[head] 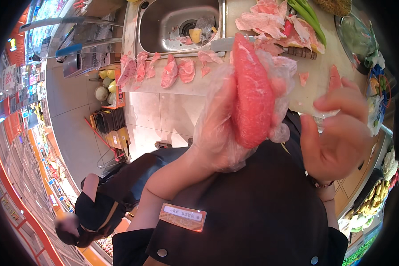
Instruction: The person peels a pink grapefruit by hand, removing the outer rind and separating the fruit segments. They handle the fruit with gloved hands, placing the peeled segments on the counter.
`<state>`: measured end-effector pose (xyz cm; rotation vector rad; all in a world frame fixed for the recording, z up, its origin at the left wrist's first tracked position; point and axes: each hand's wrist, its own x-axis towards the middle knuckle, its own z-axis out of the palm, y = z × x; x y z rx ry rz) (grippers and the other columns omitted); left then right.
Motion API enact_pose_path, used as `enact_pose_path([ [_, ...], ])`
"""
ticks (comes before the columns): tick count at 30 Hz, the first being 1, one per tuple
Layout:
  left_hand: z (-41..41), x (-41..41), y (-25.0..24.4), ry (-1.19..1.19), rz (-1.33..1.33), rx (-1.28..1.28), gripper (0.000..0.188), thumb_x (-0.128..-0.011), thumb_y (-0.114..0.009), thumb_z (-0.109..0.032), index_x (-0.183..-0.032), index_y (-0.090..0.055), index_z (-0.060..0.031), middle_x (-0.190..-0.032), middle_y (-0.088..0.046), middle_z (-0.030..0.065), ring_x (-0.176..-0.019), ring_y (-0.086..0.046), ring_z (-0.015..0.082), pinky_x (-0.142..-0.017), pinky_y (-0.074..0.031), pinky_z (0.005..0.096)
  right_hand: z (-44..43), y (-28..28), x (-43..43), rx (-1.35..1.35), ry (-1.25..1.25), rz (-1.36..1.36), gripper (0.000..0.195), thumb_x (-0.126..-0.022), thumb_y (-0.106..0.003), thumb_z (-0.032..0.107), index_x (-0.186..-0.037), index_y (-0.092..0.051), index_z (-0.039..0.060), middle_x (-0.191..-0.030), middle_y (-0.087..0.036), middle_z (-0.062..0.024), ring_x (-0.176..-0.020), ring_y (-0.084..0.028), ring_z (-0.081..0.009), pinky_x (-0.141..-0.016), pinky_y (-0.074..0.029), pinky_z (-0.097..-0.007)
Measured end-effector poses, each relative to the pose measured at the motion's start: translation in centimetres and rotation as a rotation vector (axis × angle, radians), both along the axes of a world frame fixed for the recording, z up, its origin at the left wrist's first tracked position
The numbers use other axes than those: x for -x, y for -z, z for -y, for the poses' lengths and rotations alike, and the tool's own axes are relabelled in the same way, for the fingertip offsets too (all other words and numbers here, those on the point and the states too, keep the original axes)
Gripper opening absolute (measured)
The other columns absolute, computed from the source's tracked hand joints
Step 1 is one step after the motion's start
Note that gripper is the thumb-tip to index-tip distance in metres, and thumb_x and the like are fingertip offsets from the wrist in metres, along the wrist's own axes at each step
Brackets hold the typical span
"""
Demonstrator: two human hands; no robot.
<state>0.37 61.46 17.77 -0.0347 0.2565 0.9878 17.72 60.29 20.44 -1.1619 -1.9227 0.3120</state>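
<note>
My left hand (219,133), in a clear plastic glove, holds up a peeled red pomelo piece (252,96) in front of the counter's edge. My right hand (339,133) is bare and slightly blurred, raised to the right of it with fingers curled apart; no object shows in its grasp. Just behind its fingers a small red piece of pulp (334,78) shows on the counter. A knife (224,44) with a brown handle lies behind the pomelo, its blade partly covered. Pink membrane scraps (169,71) line the front edge, and a heap of them (261,21) lies farther back.
A steel sink (179,50) with peel scraps in it is set into the counter at the back left. Green peppers (311,20) lie at the back right, near a glass bowl (357,35). Another person (98,206) is at the lower left, beyond my left arm.
</note>
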Motion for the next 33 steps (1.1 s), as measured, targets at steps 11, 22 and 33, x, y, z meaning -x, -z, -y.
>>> enact_pose_path([
  [11,-0.2,-0.5,0.3,-0.011,-0.258,-0.274,0.054,-0.091,-0.041,-0.051,-0.116,-0.046,-0.0041,-0.104,-0.057,0.0104,-0.086,-0.056,0.0179,-0.075,-0.045,0.0307,-0.2,-0.7,0.9,-0.009,-0.059,0.004,0.022,-0.077,-0.067,0.018,-0.095,-0.056,0.0127,-0.097,-0.054,-0.0098,-0.084,-0.053,-0.0244,-0.091,-0.036,-0.0489],
  [22,-1.0,0.0,-0.8,0.047,-0.582,-0.492,0.065,-0.082,-0.049,-0.062,-0.1,-0.055,0.0001,-0.094,-0.058,0.0072,-0.088,-0.054,0.0142,-0.078,-0.042,0.0264,-0.2,-1.3,0.6,0.034,-0.054,0.038,0.019,-0.068,-0.07,0.013,-0.084,-0.06,0.013,-0.1,-0.052,-0.0087,-0.088,-0.052,-0.0246,-0.091,-0.037,-0.0504],
  [33,-0.6,0.4,-1.5,0.051,-0.684,-0.472,0.055,-0.082,-0.058,-0.05,-0.103,-0.054,0.0002,-0.099,-0.058,0.0116,-0.092,-0.055,0.0188,-0.081,-0.044,0.032,-0.3,-1.7,1.0,0.015,-0.011,0.052,0.024,-0.058,-0.068,0.004,-0.078,-0.058,0.0134,-0.096,-0.051,-0.0075,-0.081,-0.052,-0.0239,-0.086,-0.039,-0.0482],
])
